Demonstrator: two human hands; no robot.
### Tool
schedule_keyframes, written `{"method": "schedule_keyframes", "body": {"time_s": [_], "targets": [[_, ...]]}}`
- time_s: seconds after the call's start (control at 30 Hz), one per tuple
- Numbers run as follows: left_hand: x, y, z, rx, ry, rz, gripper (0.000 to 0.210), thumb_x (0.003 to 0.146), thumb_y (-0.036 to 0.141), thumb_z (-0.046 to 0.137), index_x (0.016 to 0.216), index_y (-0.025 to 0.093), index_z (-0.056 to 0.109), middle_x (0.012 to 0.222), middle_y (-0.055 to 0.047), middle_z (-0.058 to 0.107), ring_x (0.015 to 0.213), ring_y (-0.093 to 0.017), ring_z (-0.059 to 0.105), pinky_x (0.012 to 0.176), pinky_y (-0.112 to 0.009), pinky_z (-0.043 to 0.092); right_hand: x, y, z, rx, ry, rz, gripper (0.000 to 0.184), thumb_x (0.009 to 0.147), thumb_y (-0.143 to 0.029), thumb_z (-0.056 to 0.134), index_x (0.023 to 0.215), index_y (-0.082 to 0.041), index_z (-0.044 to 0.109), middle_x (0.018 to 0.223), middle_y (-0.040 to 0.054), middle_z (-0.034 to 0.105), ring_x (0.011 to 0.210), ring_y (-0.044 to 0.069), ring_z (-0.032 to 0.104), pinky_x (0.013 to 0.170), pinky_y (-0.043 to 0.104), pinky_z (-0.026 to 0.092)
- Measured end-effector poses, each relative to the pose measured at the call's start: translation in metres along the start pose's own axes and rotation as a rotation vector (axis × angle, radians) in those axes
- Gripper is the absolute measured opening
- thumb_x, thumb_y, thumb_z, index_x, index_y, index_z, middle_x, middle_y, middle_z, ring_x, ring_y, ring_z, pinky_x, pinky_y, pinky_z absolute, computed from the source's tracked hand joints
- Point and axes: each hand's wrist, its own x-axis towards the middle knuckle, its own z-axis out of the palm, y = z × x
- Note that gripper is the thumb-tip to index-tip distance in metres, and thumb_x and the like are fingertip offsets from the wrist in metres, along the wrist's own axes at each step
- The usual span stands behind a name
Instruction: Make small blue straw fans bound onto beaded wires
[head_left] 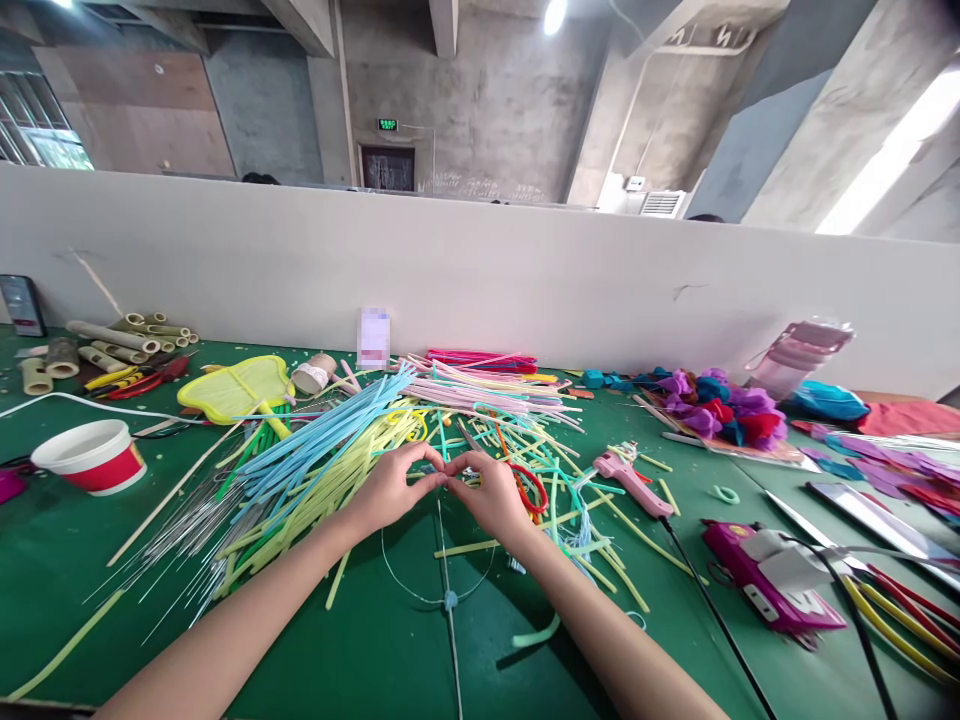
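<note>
The left hand (391,488) pinches thumb to forefinger, and the right hand (491,495) does the same, the fingertips of both meeting at the top of a thin wire frame (450,600). The frame hangs upright below them, directly before the person: a central stem with a curved wire to each side, joined at a small pale blue knot. What exactly sits between the fingertips is too small to tell.

Beneath is a green table (337,660). A magenta power strip (739,562) lies on the right, with a white plug on it. Beyond the right hand rests a pink glue gun (634,485), among scattered pale green pieces. Just beyond the left forearm, yellow-green stems (322,505) lie beside blue stems (322,440); a red-banded cup (94,470) stands well to the left.

Farther back are a yellow fan-shaped piece (232,390), bamboo lengths (127,345), and purple, red and blue petals (724,410). A phone (373,338) leans on the white partition (480,265), with a concrete wall (480,100) behind.
</note>
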Motion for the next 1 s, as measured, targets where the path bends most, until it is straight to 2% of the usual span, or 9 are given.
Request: {"method": "schedule_keyframes", "body": {"time_s": [0.07,0.17,0.27,0.37,0.53,0.73,0.9,1.0], "targets": [[0.000,-0.003,0.001,-0.005,0.005,-0.026,0.011,0.094,0.032,0.062,0.097,0.022,0.065,0.099,-0.002,0.072,0.097,-0.020,0.066,0.088,-0.032,0.050,0.000,-0.001,0.000,0.006,0.004,0.002,0.001,0.080,-0.023,0.072,0.080,-0.023,0.073,0.084,-0.0001,0.076,0.083,0.020,0.071,0.082,0.032,0.051],[0.000,-0.004,0.001,0.054,-0.017,0.008,0.015,0.097,0.034,0.056,0.096,0.022,0.066,0.102,-0.004,0.072,0.101,-0.022,0.065,0.091,-0.035,0.048,0.000,-0.001,-0.001,0.013,0.009,0.014,0.003,0.081,-0.026,0.073,0.079,-0.024,0.073,0.083,-0.0002,0.076,0.082,0.021,0.070,0.082,0.033,0.050],[0.001,-0.002,-0.001,0.105,0.003,0.027,0.019,0.100,0.033,0.050,0.093,0.021,0.064,0.101,-0.005,0.071,0.101,-0.022,0.065,0.089,-0.035,0.048,0.001,0.001,-0.002,0.005,0.026,0.019,0.004,0.080,-0.028,0.074,0.079,-0.025,0.074,0.084,0.0004,0.075,0.090,0.023,0.068,0.086,0.035,0.048],[0.001,0.001,-0.004,0.098,0.035,-0.008,0.019,0.100,0.032,0.047,0.091,0.021,0.060,0.100,-0.006,0.071,0.098,-0.022,0.066,0.088,-0.035,0.049,0.003,0.008,-0.004,0.041,0.070,0.005,0.007,0.079,-0.032,0.075,0.079,-0.025,0.075,0.095,0.0035,0.073,0.103,0.025,0.064,0.090,0.037,0.046],[0.001,-0.002,-0.009,0.041,0.032,-0.075,0.019,0.099,0.034,0.047,0.089,0.022,0.058,0.100,-0.006,0.071,0.097,-0.022,0.067,0.086,-0.034,0.050,0.004,0.020,-0.007,0.173,0.080,0.083,0.019,0.077,-0.043,0.076,0.079,-0.024,0.076,0.106,0.0083,0.066,0.108,0.027,0.062,0.084,0.037,0.049],[0.001,-0.007,-0.014,0.015,0.023,-0.069,0.020,0.099,0.034,0.046,0.086,0.022,0.056,0.108,-0.007,0.068,0.106,-0.022,0.063,0.093,-0.035,0.048,0.002,0.019,-0.015,0.157,0.101,0.091,0.013,0.075,-0.036,0.077,0.075,-0.023,0.075,0.107,0.0089,0.063,0.109,0.027,0.061,0.097,0.043,0.044],[0.000,-0.006,-0.014,0.090,0.062,0.031,0.021,0.099,0.031,0.046,0.083,0.021,0.054,0.111,-0.010,0.061,0.110,-0.023,0.060,0.099,-0.038,0.046,0.002,0.015,-0.020,0.080,0.114,0.080,0.003,0.075,-0.024,0.076,0.073,-0.023,0.074,0.107,0.0076,0.065,0.105,0.027,0.061,0.096,0.044,0.044],[0.000,-0.006,-0.013,0.134,0.081,0.055,0.020,0.099,0.029,0.045,0.085,0.020,0.055,0.116,-0.011,0.056,0.112,-0.023,0.059,0.097,-0.038,0.048,0.002,0.013,-0.020,-0.023,0.165,0.040,0.006,0.076,-0.019,0.074,0.071,-0.023,0.072,0.100,0.0057,0.065,0.101,0.026,0.061,0.096,0.046,0.043]]}}
